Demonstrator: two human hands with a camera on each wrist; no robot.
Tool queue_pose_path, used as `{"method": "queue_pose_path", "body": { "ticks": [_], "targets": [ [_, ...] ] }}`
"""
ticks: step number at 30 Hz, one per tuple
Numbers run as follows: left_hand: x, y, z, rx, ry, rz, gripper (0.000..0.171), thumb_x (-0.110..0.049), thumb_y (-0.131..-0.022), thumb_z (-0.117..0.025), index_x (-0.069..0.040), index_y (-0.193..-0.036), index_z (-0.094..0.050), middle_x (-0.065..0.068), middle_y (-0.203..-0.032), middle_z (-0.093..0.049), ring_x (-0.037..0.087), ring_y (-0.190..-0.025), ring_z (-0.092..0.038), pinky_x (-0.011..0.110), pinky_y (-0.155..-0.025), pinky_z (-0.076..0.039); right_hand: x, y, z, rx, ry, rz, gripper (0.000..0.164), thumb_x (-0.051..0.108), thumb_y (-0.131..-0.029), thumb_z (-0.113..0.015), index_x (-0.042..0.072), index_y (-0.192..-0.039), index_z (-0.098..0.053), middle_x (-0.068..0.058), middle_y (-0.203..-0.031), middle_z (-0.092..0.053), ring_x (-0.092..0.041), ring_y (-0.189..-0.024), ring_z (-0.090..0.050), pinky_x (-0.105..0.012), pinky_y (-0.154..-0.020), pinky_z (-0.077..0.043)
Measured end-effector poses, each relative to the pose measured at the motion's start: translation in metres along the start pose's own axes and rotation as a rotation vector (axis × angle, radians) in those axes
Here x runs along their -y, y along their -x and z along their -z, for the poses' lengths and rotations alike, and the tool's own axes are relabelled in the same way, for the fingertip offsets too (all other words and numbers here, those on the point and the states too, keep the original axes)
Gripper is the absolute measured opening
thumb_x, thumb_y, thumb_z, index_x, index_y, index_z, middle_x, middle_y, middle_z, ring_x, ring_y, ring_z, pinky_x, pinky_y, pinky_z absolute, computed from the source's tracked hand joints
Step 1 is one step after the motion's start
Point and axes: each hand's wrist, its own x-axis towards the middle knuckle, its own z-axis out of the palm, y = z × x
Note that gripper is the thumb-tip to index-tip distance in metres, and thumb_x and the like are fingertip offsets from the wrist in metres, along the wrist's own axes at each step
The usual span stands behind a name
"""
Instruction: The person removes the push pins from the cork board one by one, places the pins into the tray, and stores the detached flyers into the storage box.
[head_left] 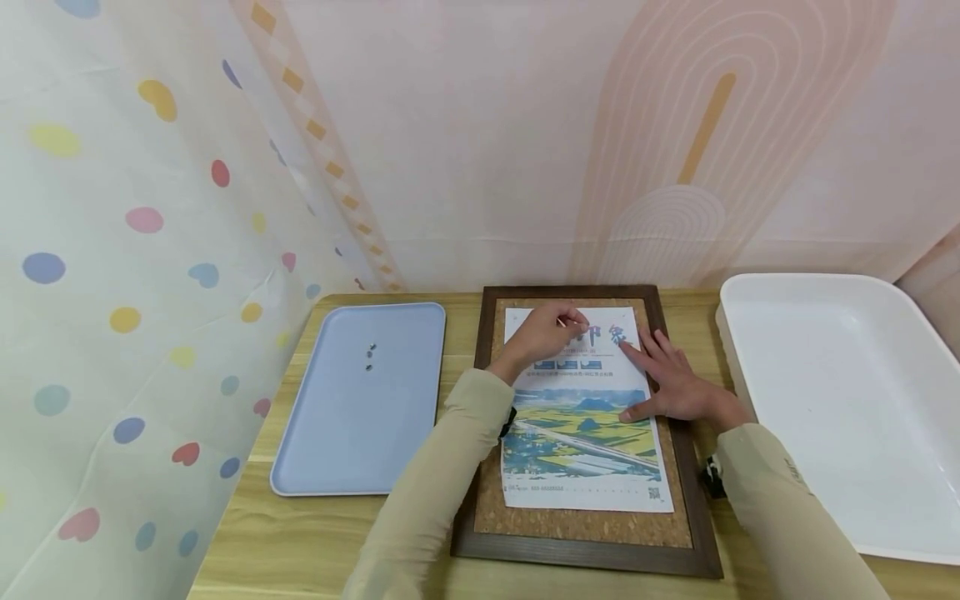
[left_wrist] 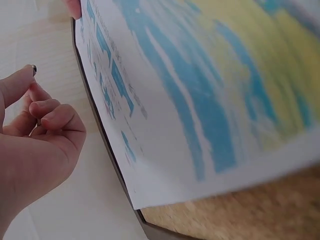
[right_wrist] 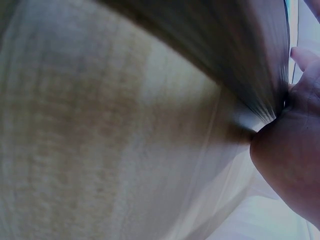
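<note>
A printed poster (head_left: 577,450) with a landscape picture and large characters lies on a dark-framed cork board (head_left: 585,527). My left hand (head_left: 542,335) is over the poster's upper part. Its thumb and forefinger pinch a small, shiny thumbtack (left_wrist: 34,70), mostly hidden by the fingertips; the other fingers curl in. My right hand (head_left: 671,385) rests across the poster's right edge and the frame, fingers spread on the paper. In the right wrist view, the heel of that hand (right_wrist: 292,145) sits beside the dark frame's side.
Left of the board, a pale blue tray (head_left: 360,433) holds a few small shiny pieces (head_left: 370,357) like the thumbtack. A deep white tray (head_left: 840,400) stands close on the right. Wooden tabletop (head_left: 251,533) shows around them, with a patterned cloth (head_left: 480,150) behind.
</note>
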Motion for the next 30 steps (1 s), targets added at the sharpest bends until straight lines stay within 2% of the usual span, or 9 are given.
{"method": "queue_pose_path", "body": {
  "ticks": [18, 25, 30],
  "targets": [
    [0.019, 0.022, 0.031, 0.0, -0.003, -0.014, 0.015, -0.021, -0.101, -0.06, -0.012, -0.106, -0.07, 0.001, -0.103, -0.063, 0.019, -0.09, -0.054, 0.031, -0.078, -0.047, 0.001, 0.001, 0.0, -0.006, -0.029, 0.013, 0.118, 0.05, -0.072, -0.083, 0.011, -0.159, -0.014, -0.021, -0.163, 0.015, -0.042, -0.147, 0.023, -0.069, -0.11, 0.012],
    [0.027, 0.031, 0.043, -0.013, 0.009, -0.037, 0.02, -0.021, -0.102, -0.056, -0.008, -0.111, -0.069, 0.007, -0.105, -0.065, 0.021, -0.089, -0.054, 0.032, -0.074, -0.046, -0.002, 0.002, 0.0, -0.009, -0.02, 0.025, 0.119, 0.049, -0.073, -0.083, 0.012, -0.16, -0.012, -0.021, -0.163, 0.017, -0.043, -0.147, 0.023, -0.069, -0.11, 0.011],
    [0.034, 0.036, 0.052, -0.03, 0.021, -0.005, 0.022, -0.022, -0.103, -0.056, -0.006, -0.112, -0.068, 0.012, -0.104, -0.065, 0.021, -0.085, -0.052, 0.03, -0.07, -0.044, -0.002, 0.002, 0.0, -0.007, -0.024, 0.017, 0.119, 0.05, -0.072, -0.084, 0.013, -0.16, -0.013, -0.02, -0.163, 0.017, -0.043, -0.147, 0.023, -0.069, -0.11, 0.012]
  ]
}}
